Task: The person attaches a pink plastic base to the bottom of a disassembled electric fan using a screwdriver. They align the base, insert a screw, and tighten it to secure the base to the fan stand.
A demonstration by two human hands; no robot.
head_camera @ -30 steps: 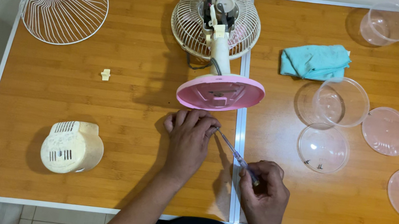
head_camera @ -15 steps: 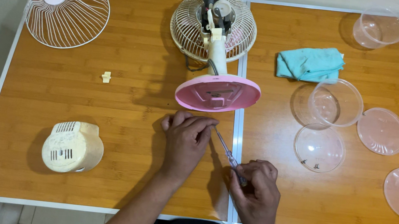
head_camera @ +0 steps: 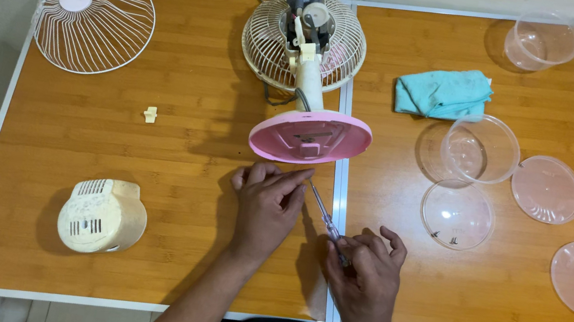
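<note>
Head view: at the counter [head_camera: 168,164], the right hand [head_camera: 360,274] pinches a slim screwdriver [head_camera: 324,219] by its handle, while the left hand [head_camera: 268,203], fingers curled, steadies its tip just before the pink base [head_camera: 311,136] of a stripped fan lying on its rear guard [head_camera: 304,42]. Judged: a small part is being worked; next calls for a steady tip.

Both hands, the left hand [head_camera: 264,208] and the right hand [head_camera: 365,273], are bare; forearms uncovered, no sleeves, rings or watch visible.
</note>
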